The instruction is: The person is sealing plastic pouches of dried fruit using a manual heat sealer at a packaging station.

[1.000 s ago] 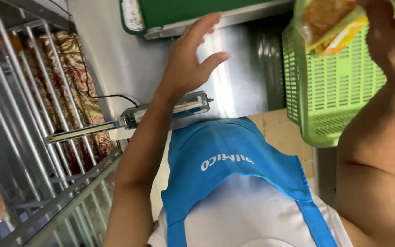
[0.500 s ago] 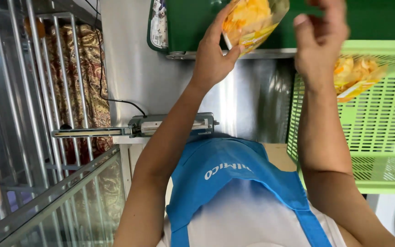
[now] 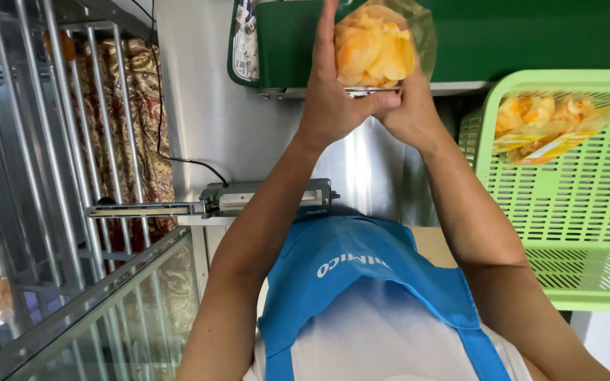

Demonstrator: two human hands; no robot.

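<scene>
Now we grasp the clear bag of yellow chips with both hands, because our right hand has joined the left hand beneath it, leaving the green basket aside.

Glossy clear plastic bag of crisps above a brushed, reflective steel worktop; a matt green plastic lattice basket, shiny metal rack bars and patterned cloth surround it.

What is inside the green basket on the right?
One clear bag of yellow chips lies inside the green basket, seen through its slotted wall. The basket's far right part is out of frame.
</scene>
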